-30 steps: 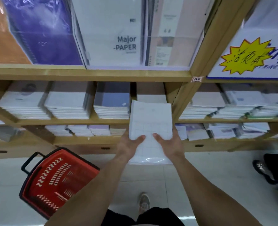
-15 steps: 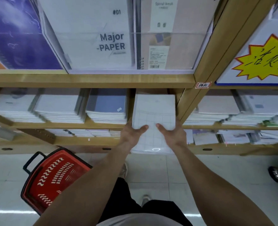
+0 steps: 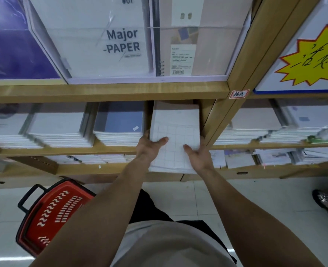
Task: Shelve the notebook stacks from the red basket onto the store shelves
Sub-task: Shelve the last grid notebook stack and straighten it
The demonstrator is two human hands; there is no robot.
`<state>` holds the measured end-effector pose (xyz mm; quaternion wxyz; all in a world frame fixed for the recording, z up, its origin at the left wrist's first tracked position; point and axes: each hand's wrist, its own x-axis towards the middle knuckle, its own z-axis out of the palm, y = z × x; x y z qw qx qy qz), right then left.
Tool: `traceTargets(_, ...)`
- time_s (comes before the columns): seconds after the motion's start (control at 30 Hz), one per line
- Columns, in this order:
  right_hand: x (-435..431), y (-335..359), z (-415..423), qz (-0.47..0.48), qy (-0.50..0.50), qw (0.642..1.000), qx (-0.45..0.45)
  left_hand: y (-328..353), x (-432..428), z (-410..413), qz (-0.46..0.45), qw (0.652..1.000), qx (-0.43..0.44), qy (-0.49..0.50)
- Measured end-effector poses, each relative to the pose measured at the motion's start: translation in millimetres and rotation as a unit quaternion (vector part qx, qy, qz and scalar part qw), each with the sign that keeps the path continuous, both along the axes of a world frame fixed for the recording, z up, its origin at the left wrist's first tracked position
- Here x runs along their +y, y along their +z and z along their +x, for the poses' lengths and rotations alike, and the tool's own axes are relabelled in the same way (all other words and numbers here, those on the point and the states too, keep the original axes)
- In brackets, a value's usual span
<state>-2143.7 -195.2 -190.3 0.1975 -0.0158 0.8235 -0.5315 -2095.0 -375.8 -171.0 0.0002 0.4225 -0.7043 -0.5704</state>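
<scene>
The notebook stack [image 3: 175,132] has slid further into the shelf [image 3: 63,151] slot. The left hand [image 3: 149,149] and right hand [image 3: 199,157] clamp its near sides, thumbs on top, apparently to keep it square; the red basket [image 3: 49,214] stands below the left hand.

Stationery shop: wooden shelves [image 3: 105,92] stacked with notebooks [image 3: 118,120], yellow starburst sign [image 3: 311,60], red shopping basket [image 3: 49,214] on floor [image 3: 197,199].

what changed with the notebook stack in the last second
The notebook stack slid forward, its far end now inside the shelf slot beside the blue-covered stack. The left hand and right hand still grip its sides, thumbs on top. The red basket stays on the floor.
</scene>
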Motion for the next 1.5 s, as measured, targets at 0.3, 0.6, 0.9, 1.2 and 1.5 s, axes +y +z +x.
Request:
traceTargets(0.3, 7.6, 2.0, 6.9, -0.003, 0.008, 1.0, 0.019, 9.2, -1.8, -11.3, 0.004, 1.0, -0.023, 0.005)
traceTargets(0.6, -13.9, -5.6, 4.3, -0.006, -0.051, 0.998, 0.039, 14.8, -7.2, 12.5, -0.005, 0.998, 0.035, -0.052)
traceTargets(0.9, -18.4, -5.1, -4.5, 0.027, -0.079, 0.995, 0.063, 1.5, 18.1, 3.5, -0.013, 0.996, 0.056, 0.068)
traceTargets(1.2, -37.5, -3.4, -48.2, 0.1, -0.08, 0.988, 0.089, -4.2, 12.8, -38.9, 0.008, 0.992, 0.085, 0.095)
traceTargets(1.5, -30.5, -8.6, -13.9, 0.088, -0.039, 0.99, 0.103, -12.5, -2.7, -34.3, 0.055, 0.991, 0.123, 0.024)
